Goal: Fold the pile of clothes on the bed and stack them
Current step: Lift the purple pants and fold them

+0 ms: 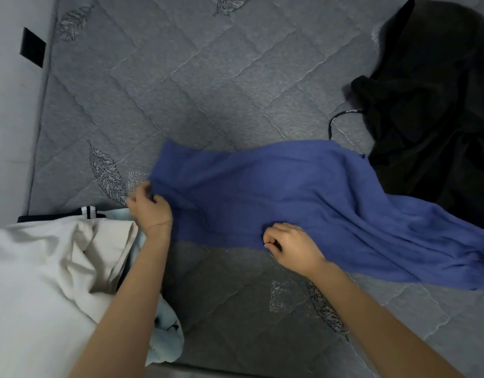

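Now Flattening the Blue Garment

Pinching the blue garment (303,192) at its left corner with the left grip (150,208), fingers curled round cloth. Nipping its near hem with the right grip (292,246). Spreading it across the bed (180,91), probably squaring it for folding, beside the black clothes (431,105).

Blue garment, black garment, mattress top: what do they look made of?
Blue garment: thin, matte woven cloth, maybe cotton or viscose; it drapes in soft, fine folds. Black garment: thicker, fuzzy-looking matte fabric, perhaps fleece or knit; too dark to be sure. Mattress: grey heathered knit cover, quilted, with stitched lines and embroidered leaf motifs.
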The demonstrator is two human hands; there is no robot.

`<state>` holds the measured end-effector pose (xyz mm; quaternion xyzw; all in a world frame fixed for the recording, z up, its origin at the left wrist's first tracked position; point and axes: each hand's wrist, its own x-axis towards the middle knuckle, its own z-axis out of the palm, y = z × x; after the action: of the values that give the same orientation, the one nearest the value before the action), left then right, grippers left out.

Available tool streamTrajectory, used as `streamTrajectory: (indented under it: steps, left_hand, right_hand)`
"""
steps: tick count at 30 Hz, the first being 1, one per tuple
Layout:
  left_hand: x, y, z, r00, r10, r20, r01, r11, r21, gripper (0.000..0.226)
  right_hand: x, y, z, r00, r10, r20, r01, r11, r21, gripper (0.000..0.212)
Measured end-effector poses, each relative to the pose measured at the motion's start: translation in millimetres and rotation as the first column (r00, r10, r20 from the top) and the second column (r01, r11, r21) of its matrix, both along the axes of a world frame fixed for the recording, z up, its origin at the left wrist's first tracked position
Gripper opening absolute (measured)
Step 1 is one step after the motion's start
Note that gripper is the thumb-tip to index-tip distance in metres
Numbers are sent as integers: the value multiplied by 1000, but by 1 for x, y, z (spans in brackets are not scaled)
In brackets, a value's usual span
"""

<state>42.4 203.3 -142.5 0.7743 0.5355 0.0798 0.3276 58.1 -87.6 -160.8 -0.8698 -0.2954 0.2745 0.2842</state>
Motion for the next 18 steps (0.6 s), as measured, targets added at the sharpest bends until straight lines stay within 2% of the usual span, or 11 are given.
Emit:
streamTrajectory:
  steps: [3,7,10,13,16,18]
  left_hand:
    - [-3,-12,1,987,-81,-136,94,991,94,48]
    - [-9,-20,-6,911,-238,-336,261,965,23,54]
    - [-15,-18,-10,893,-301,-334,333,942,41,44]
    - [-16,-15,-4,893,-319,-319,356,932,65,37]
    - [-16,-15,-2,852,-345,-393,397,916,56,36]
    - [-18,-14,-4,808,-383,-448,454,889,60,34]
  right_hand:
    - [4,-7,-2,996,-62,60,64,997,-48,11]
    - [9,-11,0,966,-189,176,212,970,-122,35]
    - [7,-14,0,973,-154,173,191,956,-222,39]
    - [4,-18,-1,963,-177,203,221,950,-222,26]
    - [4,-17,2,952,-233,197,269,946,-181,7]
    - [2,-15,5,956,-245,161,271,948,-165,5]
